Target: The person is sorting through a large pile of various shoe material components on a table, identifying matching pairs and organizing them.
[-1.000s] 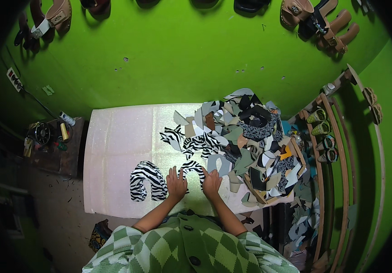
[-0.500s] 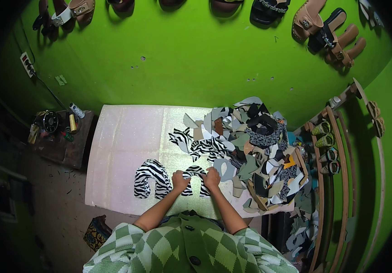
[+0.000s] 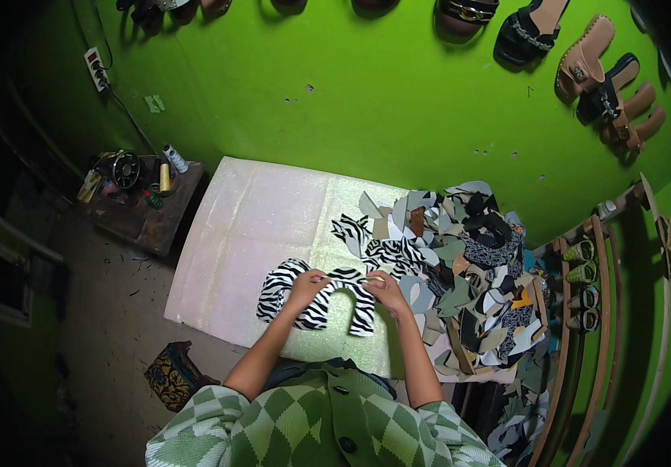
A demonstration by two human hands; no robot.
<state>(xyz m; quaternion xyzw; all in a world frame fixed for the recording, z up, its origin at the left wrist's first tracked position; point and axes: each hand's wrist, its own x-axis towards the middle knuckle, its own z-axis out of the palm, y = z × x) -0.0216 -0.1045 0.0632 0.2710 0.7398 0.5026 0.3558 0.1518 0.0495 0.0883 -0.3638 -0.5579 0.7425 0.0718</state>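
Note:
A U-shaped zebra-print piece (image 3: pixel 361 310) is stretched between my two hands, its curve away from me and its open end toward me. My left hand (image 3: pixel 309 289) pinches its left side, and my right hand (image 3: pixel 385 293) pinches its upper right side between thumb and fingers. Just left, partly behind my left hand, lies a stack of zebra-print U-shaped pieces (image 3: pixel 273 292). Zebra-print scraps (image 3: pixel 390 253) lie beyond my right hand.
A large heap of cut scraps (image 3: pixel 460 253) covers the right of the pale table (image 3: pixel 234 233). A small dark table (image 3: pixel 152 222) with thread spools stands left. Sandals (image 3: pixel 584 58) hang on the green wall; a wooden rack (image 3: pixel 565 350) stands right.
My view has swung left, so the scene sits further right. The held U-shaped piece is now nearer the stack, its left side overlapping it. My right hand's grip has loosened into a pinch.

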